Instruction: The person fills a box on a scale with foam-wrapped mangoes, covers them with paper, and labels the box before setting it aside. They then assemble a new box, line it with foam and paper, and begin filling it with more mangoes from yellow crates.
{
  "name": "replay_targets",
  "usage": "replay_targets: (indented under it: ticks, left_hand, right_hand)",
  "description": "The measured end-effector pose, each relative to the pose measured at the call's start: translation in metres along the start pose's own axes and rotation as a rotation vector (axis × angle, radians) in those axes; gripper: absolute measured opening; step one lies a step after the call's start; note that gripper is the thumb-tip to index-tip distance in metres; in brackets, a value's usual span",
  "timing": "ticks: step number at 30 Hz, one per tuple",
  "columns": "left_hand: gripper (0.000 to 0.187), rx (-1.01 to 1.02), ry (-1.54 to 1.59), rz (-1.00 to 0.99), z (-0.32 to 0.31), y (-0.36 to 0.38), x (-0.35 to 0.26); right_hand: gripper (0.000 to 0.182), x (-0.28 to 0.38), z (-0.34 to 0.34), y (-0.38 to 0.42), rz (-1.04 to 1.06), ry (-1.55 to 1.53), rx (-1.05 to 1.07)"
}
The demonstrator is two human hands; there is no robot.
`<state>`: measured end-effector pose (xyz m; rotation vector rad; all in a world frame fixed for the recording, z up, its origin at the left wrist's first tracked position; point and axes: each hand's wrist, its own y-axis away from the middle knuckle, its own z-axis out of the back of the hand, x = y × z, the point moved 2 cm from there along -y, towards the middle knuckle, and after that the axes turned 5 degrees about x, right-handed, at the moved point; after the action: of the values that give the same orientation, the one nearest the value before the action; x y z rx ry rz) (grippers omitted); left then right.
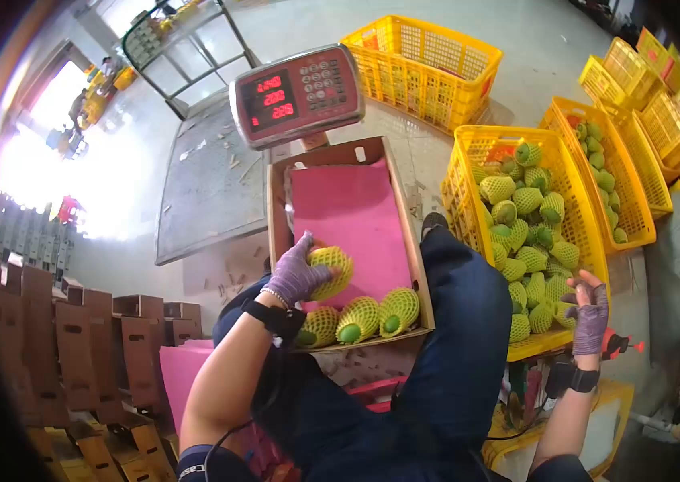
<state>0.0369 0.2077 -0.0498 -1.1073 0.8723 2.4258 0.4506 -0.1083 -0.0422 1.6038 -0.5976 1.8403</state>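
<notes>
Your left hand (296, 273) grips a netted fruit (330, 271) over the pink-lined carton (418, 249); your right hand (590, 315), fingers spread and holding nothing, reaches into the yellow crate (462, 181).

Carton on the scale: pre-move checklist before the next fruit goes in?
1. Carton on scale, pink liner flat: ok.
2. Left hand grip on netted fruit, low in carton: ok.
3. Front row: three fruits seated, room behind: ok.
4. Right hand over yellow crate, holding a fruit: cannot tell.
5. Crate stock: plenty: ok.
6. Scale display lit, digits legible: cannot tell.
</notes>
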Motion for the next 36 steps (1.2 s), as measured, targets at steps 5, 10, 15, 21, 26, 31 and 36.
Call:
replay_targets:
  ticks: [5,10,15,21,26,31,36]
  left_hand:
    - [0.052,-0.064,-1.042,-0.137,-0.026,0.002,0.036]
    - [0.059,0.176,-0.931,0.009,-0.031,-0.011,0.029]
    - [0.062,0.214,-0.738,0.084,-0.017,-0.013,0.051]
    - [0.07,0.063,-0.863,0.012,-0.009,0.003,0.017]
    - [0.069,-0.202,-0.629,-0.202,-0.003,0.026,-0.026]
    - [0.054,0.201,0.378,-0.236,-0.044,0.059,-0.088]
    - [0.071,0.677,1.142,-0.072,-0.111,0.077,-0.125]
  right_hand:
    - [0.019,-0.06,0.056,0.006,-0.108,0.268,-0.279]
    - [0.032,-0.13,0.085,-0.011,-0.157,0.248,-0.35]
    - [0.048,-0.111,0.069,-0.042,-0.277,1.216,-0.134]
    - [0.057,-0.154,0.103,-0.069,-0.802,1.342,0.409]
    - [0.086,-0.172,0.128,-0.082,-0.711,1.155,0.398]
    - [0.083,-0.042,0.04,-0.056,0.18,0.722,0.192]
    - [0.081,0.113,-0.092,0.003,0.725,0.537,0.468]
